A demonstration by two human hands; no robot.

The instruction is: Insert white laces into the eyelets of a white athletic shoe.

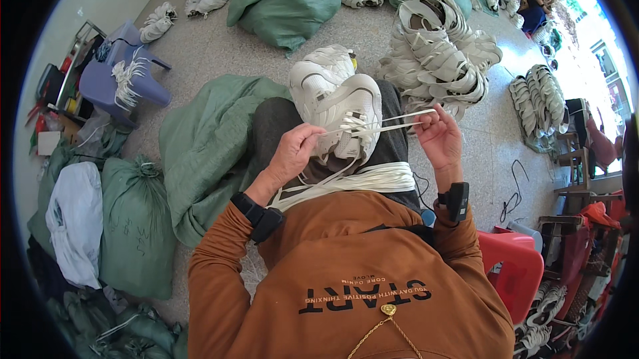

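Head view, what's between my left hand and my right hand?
In the head view, white laces and the laced part of a white shoe lie between the left hand and right hand.

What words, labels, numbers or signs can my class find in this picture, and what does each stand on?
Brown sweatshirt: large black printed letters with smaller orange lines; I leave the wording uncopied.
Tied green sack at the left: dark handwritten marks, likewise not copied.
White shoe on the lap: any marks are too small to read.
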